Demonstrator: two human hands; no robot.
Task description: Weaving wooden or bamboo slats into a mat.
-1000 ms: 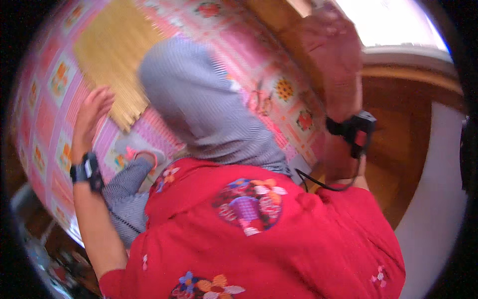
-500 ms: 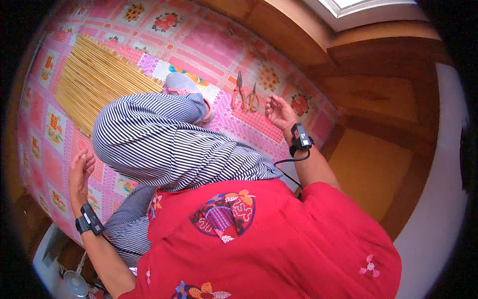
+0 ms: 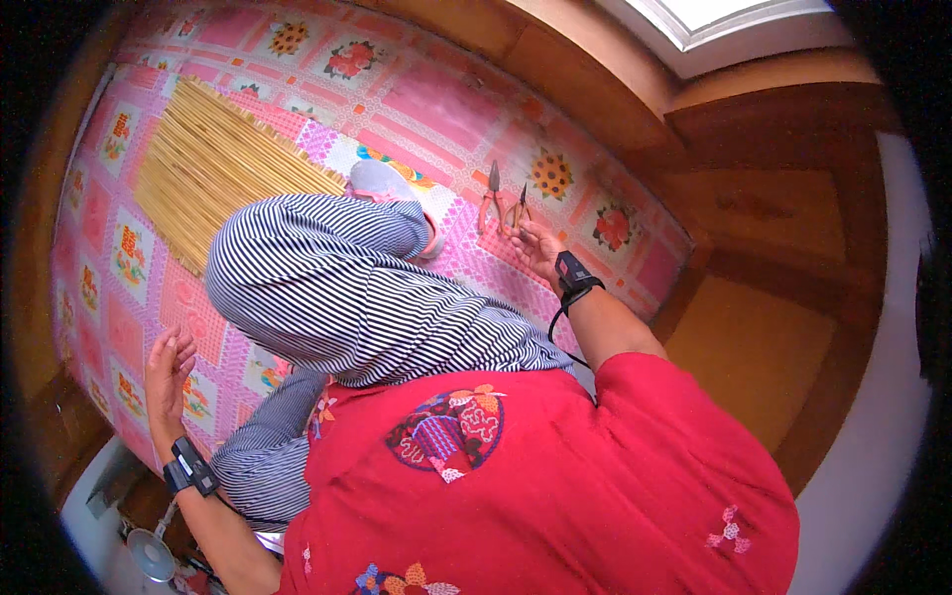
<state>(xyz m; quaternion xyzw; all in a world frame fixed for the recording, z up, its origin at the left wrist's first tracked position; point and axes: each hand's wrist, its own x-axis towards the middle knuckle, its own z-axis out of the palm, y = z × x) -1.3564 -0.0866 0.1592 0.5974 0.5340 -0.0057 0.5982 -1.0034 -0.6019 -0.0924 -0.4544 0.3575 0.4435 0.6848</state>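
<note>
My right hand [image 3: 538, 249] reaches toward two tools on the patterned sheet, its fingers loosely bent and apart. Its fingertips are at the looped handles of small scissors [image 3: 519, 210]; whether they touch is hard to tell. Just left of these lie pliers [image 3: 492, 196] with red handles, jaws pointing away from me. Over on the left, my left hand [image 3: 171, 369] hovers beside my leg with half-curled, open fingers and nothing in it. Beyond my knee, a mat of thin yellowish stalks [image 3: 223, 164] lies flat.
A pink floral sheet [image 3: 436, 94] covers the surface where I sit. My bent leg in striped trousers [image 3: 297, 268] stands between my hands. Wooden panelling [image 3: 764, 228] and a window frame [image 3: 734, 15] border the right side. A small fan [image 3: 151, 555] is at lower left.
My right hand has moved left to the scissors' handles. My left hand has dropped slightly toward me. The whole view has shifted a little, and the tools lie as before.
</note>
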